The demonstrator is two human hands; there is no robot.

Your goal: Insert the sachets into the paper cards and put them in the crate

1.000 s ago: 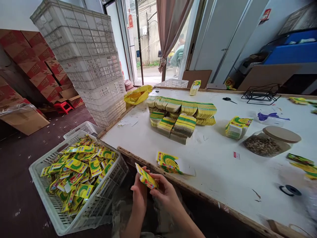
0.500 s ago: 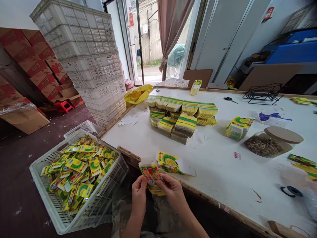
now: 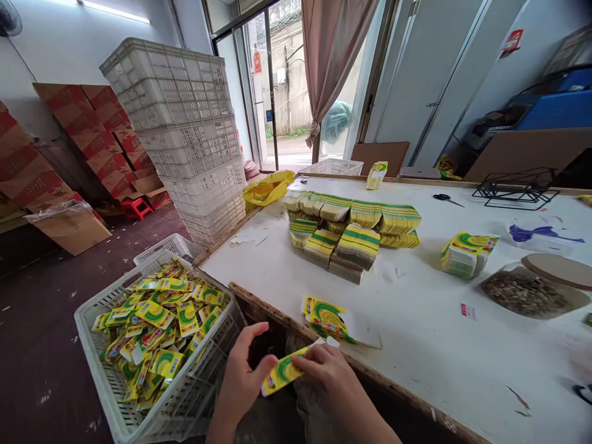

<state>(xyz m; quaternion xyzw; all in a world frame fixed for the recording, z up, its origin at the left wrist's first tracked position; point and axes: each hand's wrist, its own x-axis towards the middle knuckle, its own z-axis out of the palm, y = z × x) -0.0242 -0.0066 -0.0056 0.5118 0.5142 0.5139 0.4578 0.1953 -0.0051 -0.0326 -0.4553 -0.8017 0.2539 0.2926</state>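
A narrow yellow and green printed carton [image 3: 285, 371] is tilted in front of me, below the table edge. My right hand [image 3: 330, 373] grips its upper right end, with white flaps showing above the fingers. My left hand [image 3: 245, 367] is at the carton's lower left end, thumb and index finger spread apart. The thumb lies against or just over the carton; I cannot tell which. On the table just beyond lie flat unfolded cartons [image 3: 326, 314] in yellow and green.
At left stands a white plastic crate [image 3: 92, 364] heaped with filled cartons [image 3: 157, 314]. Bundled stacks of flat cartons [image 3: 356, 243] sit mid-table. Right of them are a carton stack [image 3: 467, 256], a jar [image 3: 531, 293], scissors [image 3: 448, 199] and a black wire rack [image 3: 515, 191]. Tall stacked crates [image 3: 185, 135] stand behind.
The carton has turned from upright, its front facing me, to a slanted narrow side. My left hand has loosened and spread its fingers. The view has tilted up and shifted left.
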